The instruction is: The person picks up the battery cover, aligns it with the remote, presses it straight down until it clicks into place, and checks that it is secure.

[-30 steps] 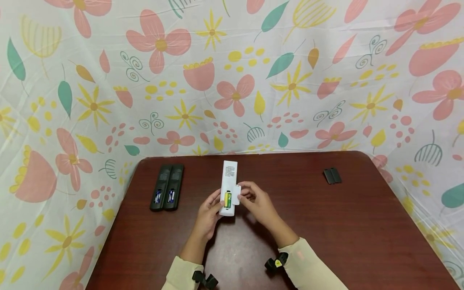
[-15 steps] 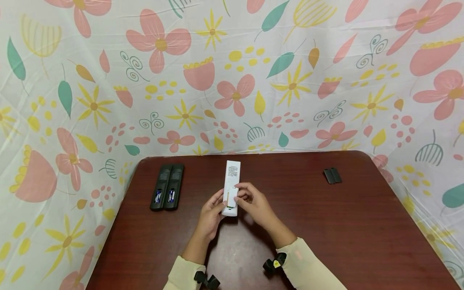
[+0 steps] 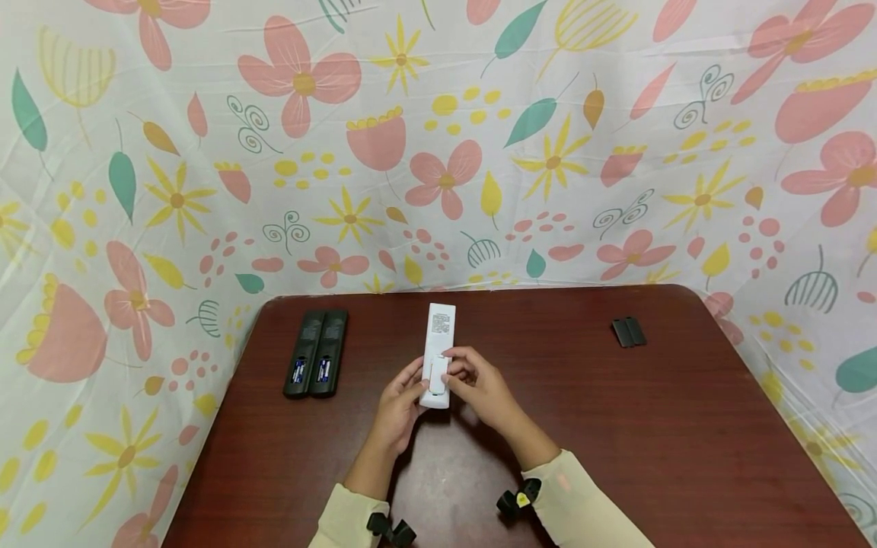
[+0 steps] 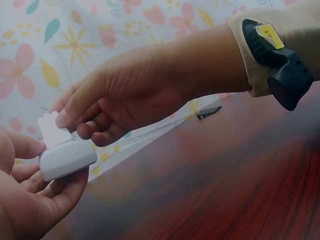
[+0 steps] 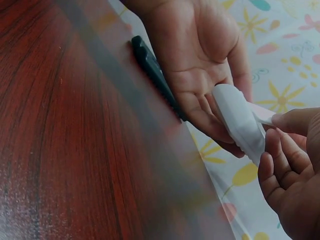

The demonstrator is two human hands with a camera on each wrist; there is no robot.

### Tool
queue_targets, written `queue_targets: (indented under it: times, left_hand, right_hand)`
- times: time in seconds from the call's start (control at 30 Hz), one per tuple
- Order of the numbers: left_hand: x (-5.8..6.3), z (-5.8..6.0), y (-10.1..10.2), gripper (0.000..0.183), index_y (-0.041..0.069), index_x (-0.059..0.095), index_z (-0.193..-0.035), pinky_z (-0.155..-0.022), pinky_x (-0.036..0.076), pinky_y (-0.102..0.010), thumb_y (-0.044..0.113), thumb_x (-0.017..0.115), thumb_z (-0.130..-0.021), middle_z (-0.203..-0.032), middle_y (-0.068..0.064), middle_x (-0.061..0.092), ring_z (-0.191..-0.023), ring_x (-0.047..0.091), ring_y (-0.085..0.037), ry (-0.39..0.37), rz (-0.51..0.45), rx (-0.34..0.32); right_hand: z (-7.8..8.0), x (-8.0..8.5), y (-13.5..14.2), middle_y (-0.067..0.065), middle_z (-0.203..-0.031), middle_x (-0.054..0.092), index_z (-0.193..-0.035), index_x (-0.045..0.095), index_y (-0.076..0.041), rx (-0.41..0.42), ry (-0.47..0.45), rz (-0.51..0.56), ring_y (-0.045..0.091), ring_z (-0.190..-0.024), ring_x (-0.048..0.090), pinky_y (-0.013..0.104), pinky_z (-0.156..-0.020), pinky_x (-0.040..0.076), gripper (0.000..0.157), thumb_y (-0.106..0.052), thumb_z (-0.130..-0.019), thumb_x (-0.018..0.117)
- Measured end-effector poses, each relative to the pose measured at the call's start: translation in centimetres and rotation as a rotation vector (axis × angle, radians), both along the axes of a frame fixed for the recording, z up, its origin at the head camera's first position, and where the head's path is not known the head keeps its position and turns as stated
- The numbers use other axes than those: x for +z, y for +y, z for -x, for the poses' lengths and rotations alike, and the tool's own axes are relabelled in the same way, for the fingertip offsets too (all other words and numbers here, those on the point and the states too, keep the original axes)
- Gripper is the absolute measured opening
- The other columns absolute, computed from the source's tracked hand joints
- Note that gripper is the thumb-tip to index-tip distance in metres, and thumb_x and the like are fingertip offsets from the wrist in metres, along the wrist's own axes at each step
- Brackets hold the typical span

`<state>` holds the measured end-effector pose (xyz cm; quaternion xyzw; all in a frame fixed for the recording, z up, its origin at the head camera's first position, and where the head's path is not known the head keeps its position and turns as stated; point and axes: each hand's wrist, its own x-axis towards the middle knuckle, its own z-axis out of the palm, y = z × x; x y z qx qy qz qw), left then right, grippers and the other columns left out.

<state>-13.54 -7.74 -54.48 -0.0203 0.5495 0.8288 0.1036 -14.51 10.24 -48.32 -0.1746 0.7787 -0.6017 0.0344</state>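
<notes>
A white remote control (image 3: 441, 321) is held back side up above the table, gripped along its left side by my left hand (image 3: 396, 409). My right hand (image 3: 488, 390) pinches the white battery cover (image 3: 437, 374) between thumb and fingers. This cover lies over the battery compartment and hides the batteries. In the left wrist view the cover (image 4: 54, 129) stands up at an angle from the remote's end (image 4: 69, 159). The right wrist view shows a gap between the cover (image 5: 263, 115) and the remote (image 5: 239, 117).
Two black remotes (image 3: 317, 354) lie side by side at the left of the brown table (image 3: 582, 388), compartments uncovered with blue batteries inside. Two small black battery covers (image 3: 628, 332) sit at the far right. A flowered cloth (image 3: 445, 114) hangs behind and around the table.
The right hand has brought the white cover leftward from the remote's right edge to over the compartment. The green-yellow battery seen before is now hidden. The remote has shifted slightly right.
</notes>
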Motion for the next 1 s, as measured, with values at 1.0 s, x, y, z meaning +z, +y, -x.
queue_targets:
  times: [1.0]
  left_hand:
    - [0.6,0.1,0.4,0.055,0.011,0.044,-0.151,-0.09,0.054,-0.03,0.006,0.06,-0.099,-0.149,-0.013,0.051,-0.12,0.06,-0.015,0.004,0.0,0.011]
  right_hand:
    - [1.6,-3.4,0.1,0.028,-0.109,0.056,-0.129,0.063,-0.002,-0.047,0.035,-0.042,0.021,-0.084,0.055,0.022,-0.07,0.046,0.037,-0.002,-0.093,0.069]
